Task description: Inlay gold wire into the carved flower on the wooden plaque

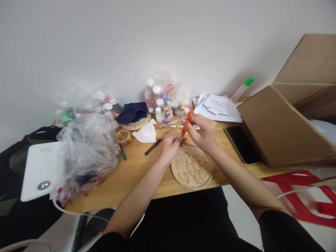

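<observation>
My right hand (pixel 204 131) is closed round a pair of orange-handled scissors (pixel 186 126), raised above the table. The blades are hard to make out. Just to the left, my left hand (pixel 171 145) has its fingers pinched together close to the scissors; whatever is between them is too small to see. Below both hands lies a round wooden board (pixel 195 168) with a flower pattern outlined in gold lines. A white marker-like tube (pixel 195 127) lies behind my right hand. A dark pen (pixel 154 146) rests left of my left hand.
Left are a gold wire spool (pixel 124 137), white tissue (pixel 146 133), navy cloth (pixel 133 112), plastic bags (pixel 89 147) and a white scale (pixel 39 168). Small bottles (pixel 166 114) and papers (pixel 217 107) stand or lie behind. A phone (pixel 243 144) and cardboard box (pixel 273 129) are right.
</observation>
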A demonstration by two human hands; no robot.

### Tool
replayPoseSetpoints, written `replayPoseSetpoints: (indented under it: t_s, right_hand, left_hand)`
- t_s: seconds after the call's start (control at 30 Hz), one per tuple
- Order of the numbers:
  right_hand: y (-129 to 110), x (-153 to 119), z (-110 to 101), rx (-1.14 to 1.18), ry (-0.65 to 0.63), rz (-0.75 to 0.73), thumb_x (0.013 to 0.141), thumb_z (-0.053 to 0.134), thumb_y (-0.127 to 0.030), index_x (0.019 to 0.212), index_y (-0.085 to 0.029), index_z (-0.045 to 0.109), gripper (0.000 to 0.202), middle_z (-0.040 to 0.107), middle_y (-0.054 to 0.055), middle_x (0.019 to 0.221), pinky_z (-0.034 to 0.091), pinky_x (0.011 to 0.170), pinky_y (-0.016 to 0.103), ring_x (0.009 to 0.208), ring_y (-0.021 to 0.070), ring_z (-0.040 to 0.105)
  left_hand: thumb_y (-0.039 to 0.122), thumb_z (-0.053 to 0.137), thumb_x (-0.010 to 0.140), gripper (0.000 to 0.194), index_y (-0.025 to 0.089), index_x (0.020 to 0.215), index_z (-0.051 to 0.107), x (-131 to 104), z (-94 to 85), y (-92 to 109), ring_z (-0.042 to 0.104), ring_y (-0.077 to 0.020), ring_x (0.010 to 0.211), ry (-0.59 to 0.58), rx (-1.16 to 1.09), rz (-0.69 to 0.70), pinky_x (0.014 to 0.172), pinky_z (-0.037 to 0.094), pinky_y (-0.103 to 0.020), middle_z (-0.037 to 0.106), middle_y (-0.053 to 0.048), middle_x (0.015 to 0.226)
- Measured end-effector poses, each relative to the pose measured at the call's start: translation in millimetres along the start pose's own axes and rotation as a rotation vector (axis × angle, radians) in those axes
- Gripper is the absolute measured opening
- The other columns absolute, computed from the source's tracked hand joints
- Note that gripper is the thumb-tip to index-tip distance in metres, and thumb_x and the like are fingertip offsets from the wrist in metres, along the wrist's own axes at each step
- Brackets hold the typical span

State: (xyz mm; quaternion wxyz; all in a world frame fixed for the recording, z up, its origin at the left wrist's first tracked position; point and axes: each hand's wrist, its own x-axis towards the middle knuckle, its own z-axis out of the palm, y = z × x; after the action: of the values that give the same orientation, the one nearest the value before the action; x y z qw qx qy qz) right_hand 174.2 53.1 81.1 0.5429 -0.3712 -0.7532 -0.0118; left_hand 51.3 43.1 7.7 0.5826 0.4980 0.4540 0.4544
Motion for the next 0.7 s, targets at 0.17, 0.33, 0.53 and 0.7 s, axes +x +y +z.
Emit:
replayPoseSetpoints:
  t_s: [0.17, 0.33, 0.53, 0.7]
  right_hand:
    - [-2.9, -2.6, -6.7, 0.009, 0.059, 0.039, 0.088, 0.057, -0.016, 0.07, -0.02, 0.058, 0.018, 0.058, -0.002, 0.06, 0.041, 0.053, 0.023, 0.054, 0.0091, 0.051]
    - [-0.7, -8.3, -13.9, 0.143, 0.145, 0.228, 0.09, 0.063, -0.027, 0.077, -0.02, 0.065, 0.014, 0.066, 0.0, 0.068, 0.05, 0.06, 0.028, 0.061, 0.0124, 0.062]
    - [-16.8, 15.5, -29.4, 0.325, 0.352, 0.295, 0.089, 0.065, -0.029, 0.072, -0.021, 0.068, 0.019, 0.067, -0.001, 0.066, 0.051, 0.055, 0.027, 0.059, 0.0127, 0.063]
    - [-29.3, 50.5, -49.0, 0.631, 0.51, 0.19, 0.088, 0.065, -0.033, 0.073, -0.023, 0.068, 0.019, 0.062, -0.002, 0.067, 0.051, 0.058, 0.028, 0.06, 0.012, 0.059]
  left_hand:
    - [0.043, 0.063, 0.087, 0.033, 0.016, 0.069, 0.066, -3.0, 0.8, 7.5, 0.06, -0.0147, 0.063, 0.026, 0.02, 0.053, 0.064, 0.048, -0.027, 0.065, -0.002, 0.064]
    - [0.037, 0.056, 0.089, 0.031, 0.019, 0.064, 0.057, -8.4, 0.9, 18.3, 0.057, -0.0143, 0.066, 0.004, 0.074, 0.115, 0.067, 0.047, -0.025, 0.058, 0.001, 0.062]
    - [0.029, 0.049, 0.089, 0.024, 0.018, 0.07, 0.057, -21.0, -3.5, 58.7, 0.055, -0.0128, 0.066, -0.077, 0.138, 0.202, 0.065, 0.044, -0.024, 0.056, 0.001, 0.067]
    - [0.026, 0.05, 0.089, 0.025, 0.017, 0.069, 0.063, -27.4, -6.7, 119.0, 0.057, -0.0108, 0.063, -0.231, 0.221, 0.238, 0.061, 0.043, -0.022, 0.061, 0.001, 0.066]
